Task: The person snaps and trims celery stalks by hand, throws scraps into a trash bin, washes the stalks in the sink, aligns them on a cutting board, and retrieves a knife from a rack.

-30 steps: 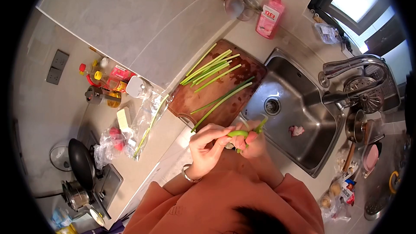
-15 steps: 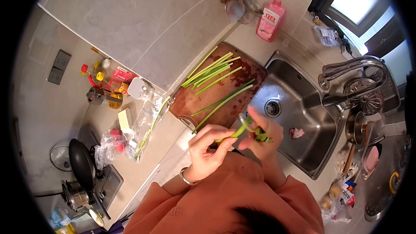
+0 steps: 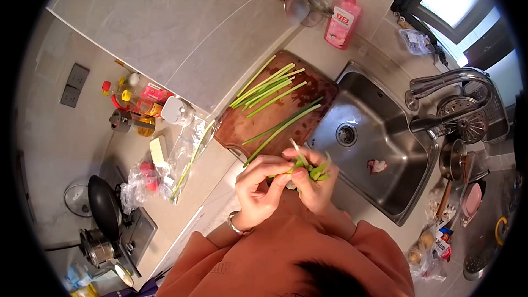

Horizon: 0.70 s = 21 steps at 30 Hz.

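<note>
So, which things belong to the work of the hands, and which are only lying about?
Likely in use:
green pieces, held in left hand and right hand
green stalks
cutting board

Apparently just lying about:
pink bottle
black pan
pinkish scrap in the sink

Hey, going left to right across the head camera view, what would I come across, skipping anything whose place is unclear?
Wall sockets → black pan → pale block → green stems on the cutting board → sink drain → small pinkish scrap → faucet.
</note>
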Motion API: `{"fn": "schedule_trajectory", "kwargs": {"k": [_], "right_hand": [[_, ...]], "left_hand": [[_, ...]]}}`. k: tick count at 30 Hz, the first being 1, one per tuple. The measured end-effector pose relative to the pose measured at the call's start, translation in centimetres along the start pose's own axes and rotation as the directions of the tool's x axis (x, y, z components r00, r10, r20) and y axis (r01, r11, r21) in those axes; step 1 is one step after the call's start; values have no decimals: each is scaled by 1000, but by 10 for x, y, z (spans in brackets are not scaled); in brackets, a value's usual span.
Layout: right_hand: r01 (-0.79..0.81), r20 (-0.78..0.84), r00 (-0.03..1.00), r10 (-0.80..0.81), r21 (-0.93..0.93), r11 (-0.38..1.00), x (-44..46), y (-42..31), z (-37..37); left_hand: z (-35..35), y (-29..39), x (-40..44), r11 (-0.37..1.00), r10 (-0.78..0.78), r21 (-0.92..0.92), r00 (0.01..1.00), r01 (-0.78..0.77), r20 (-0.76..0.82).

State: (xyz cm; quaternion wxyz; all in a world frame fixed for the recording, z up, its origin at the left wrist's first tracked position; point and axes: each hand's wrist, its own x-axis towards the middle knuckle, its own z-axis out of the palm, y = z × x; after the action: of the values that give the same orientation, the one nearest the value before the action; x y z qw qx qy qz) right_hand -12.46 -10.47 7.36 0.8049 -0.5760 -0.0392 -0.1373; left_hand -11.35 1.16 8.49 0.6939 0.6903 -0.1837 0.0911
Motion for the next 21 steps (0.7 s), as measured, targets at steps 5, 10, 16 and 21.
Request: {"fn": "schedule_trajectory", "kwargs": {"k": [5, 10, 16, 21], "right_hand": [[-20, -38, 999, 21, 34, 999, -2, 6, 3], [173, 28, 985, -171, -243, 954, 12, 3, -6], [348, 238, 936, -258, -529, 774, 29, -29, -20], [638, 646, 746, -161, -624, 450, 47, -38, -35]], "left_hand": [[2, -3, 4, 988, 120, 97, 993, -118, -14], [-2, -3, 7, 977, 140, 165, 990, -136, -11], [-16, -3, 10, 981, 21, 193, 1000, -18, -15], [-31, 7, 30, 925, 70, 328, 935, -191, 347]]}}
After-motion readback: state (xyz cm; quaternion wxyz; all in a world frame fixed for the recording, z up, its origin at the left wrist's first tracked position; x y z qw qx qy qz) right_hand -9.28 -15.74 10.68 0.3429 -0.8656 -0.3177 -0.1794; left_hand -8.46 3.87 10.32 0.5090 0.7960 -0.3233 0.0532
